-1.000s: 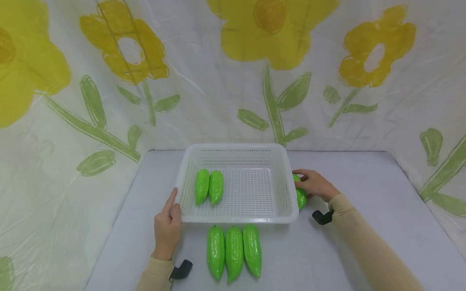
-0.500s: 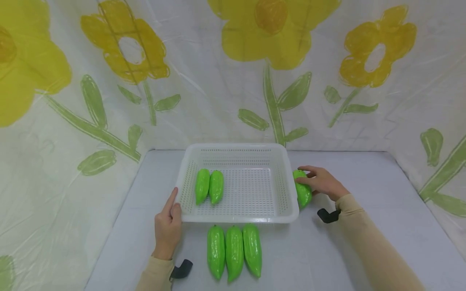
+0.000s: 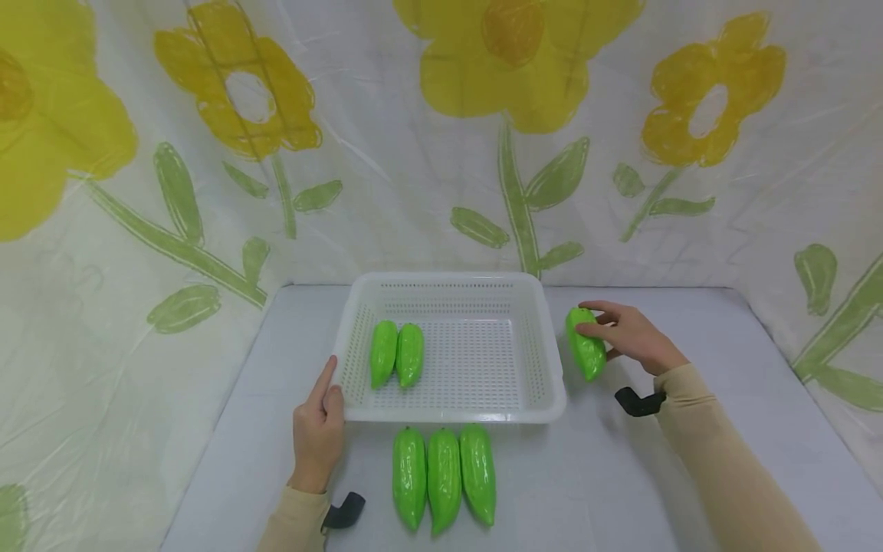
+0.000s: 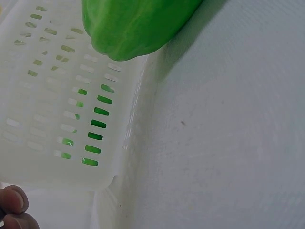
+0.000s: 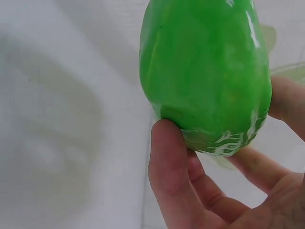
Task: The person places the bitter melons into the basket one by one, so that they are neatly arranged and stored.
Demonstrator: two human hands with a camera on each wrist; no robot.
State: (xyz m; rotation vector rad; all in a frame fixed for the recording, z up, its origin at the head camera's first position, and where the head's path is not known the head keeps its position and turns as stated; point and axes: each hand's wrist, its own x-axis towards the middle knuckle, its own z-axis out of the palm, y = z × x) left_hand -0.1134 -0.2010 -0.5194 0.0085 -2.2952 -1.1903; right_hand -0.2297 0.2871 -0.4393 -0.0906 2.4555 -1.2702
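My right hand (image 3: pixel 631 333) holds a glossy green, tapered fruit-like vegetable (image 3: pixel 585 345) just right of the basket, thumb and fingers around its upper part. In the right wrist view the fingertips grip the blunt end of this green piece (image 5: pixel 207 76). My left hand (image 3: pixel 319 433) holds the front left corner of a white perforated plastic basket (image 3: pixel 455 416), index finger along the rim. Inside the basket, on the left, lie two similar green pieces (image 3: pixel 410 354). Three more green pieces (image 3: pixel 444 483) lie side by side in front of it.
A white-covered table (image 3: pixel 690 337) carries everything. Behind it hangs a pale cloth (image 3: pixel 386 207) painted with yellow flowers. A green piece (image 4: pixel 138 28) lies close to the basket wall (image 4: pixel 57 167) in the left wrist view. Black wrist-camera mounts (image 3: pixel 638 402) jut from both sleeves.
My right hand has moved right and slightly back with the green piece, drawing it away from beside the basket's right wall. The left hand and basket stay put.
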